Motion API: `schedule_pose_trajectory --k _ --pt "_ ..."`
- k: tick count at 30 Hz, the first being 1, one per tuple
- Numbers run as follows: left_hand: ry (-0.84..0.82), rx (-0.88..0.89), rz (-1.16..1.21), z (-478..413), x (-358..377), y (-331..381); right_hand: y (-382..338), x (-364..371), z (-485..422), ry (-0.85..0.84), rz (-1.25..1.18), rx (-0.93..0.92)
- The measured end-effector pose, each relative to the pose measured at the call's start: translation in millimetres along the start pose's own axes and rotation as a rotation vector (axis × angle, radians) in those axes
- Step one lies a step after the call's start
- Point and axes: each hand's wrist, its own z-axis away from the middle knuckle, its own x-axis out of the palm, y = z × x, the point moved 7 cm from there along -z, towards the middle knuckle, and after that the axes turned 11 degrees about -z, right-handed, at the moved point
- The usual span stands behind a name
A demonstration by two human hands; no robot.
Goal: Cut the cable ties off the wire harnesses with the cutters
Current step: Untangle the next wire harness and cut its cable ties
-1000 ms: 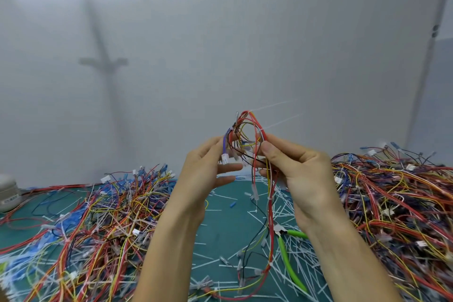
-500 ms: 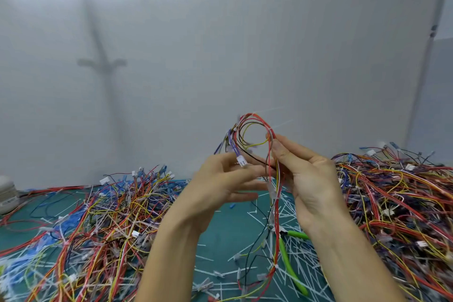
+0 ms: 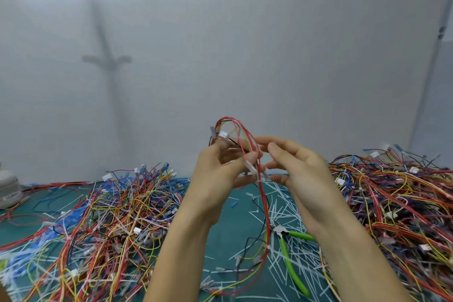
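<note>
Well, this looks like somewhere mid-job to me. The left hand [image 3: 220, 174] has one wire harness [image 3: 245, 137] up in the air, thumb and fingers pinched on the red and yellow wires, with the loop and a white connector [image 3: 223, 134] sticking up above the fingertips. The right hand [image 3: 301, 174] is just beside it, fingers loose and mostly straight, holding nothing as far as I can see.

The green-handled cutters [image 3: 287, 260] are lying on the counter [image 3: 232, 235] under the right wrist, nobody touching them. Loads of white cut tie scraps [image 3: 282, 206] are scattered below both hands, so plenty has been snipped already. There's a big harness pile [image 3: 110, 216] out past the left hand and another pile [image 3: 392, 203] past the right. Can't tell which one is finished, so I'd guess lots is left.
</note>
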Motion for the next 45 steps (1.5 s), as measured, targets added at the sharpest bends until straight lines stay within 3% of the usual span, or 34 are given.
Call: schedule_pose_trajectory --k 8,14,18,23,32,36,38,40,42,43,45 --pt "0.145 -0.048 0.264 -5.3 -39.6 -4.1 20.7 -0.7 -0.1 -0.178 0.358 0.21" --pt "0.213 -0.092 0.39 -7.2 -47.8 -10.6 30.3 18.5 6.5 -0.39 0.277 0.265" --pt "0.206 -0.101 0.422 -7.5 -44.2 -12.4 29.8 18.8 4.1 -0.321 0.164 0.2" --pt "0.081 -0.084 0.361 -5.5 -31.3 -5.6 23.7 17.7 0.2 -0.199 0.008 0.098" --pt "0.105 -0.078 0.274 -5.7 -29.4 -5.8 28.8 15.7 2.2 -0.29 0.107 0.18" --pt "0.034 -0.085 0.209 -4.6 -27.4 -6.5 30.4 2.8 -5.5 -0.118 0.096 0.154" --pt "0.003 -0.078 0.164 -3.3 -26.4 -5.0 33.1 -12.2 -13.1 0.037 0.214 0.085" --pt "-0.037 -0.059 0.099 -2.0 -24.8 -2.2 38.4 -26.2 -18.7 0.098 0.56 0.05" --pt "-0.07 -0.035 0.038 -0.7 -23.1 0.6 56.3 -30.4 -16.6 0.004 0.859 0.196" --pt "-0.08 -0.024 0.02 0.0 -22.4 1.8 67.7 -30.8 -14.1 -0.064 0.866 0.299" --pt "-0.091 -0.011 -0.006 1.1 -21.3 2.9 84.6 -21.8 -6.9 -0.179 0.634 0.458"
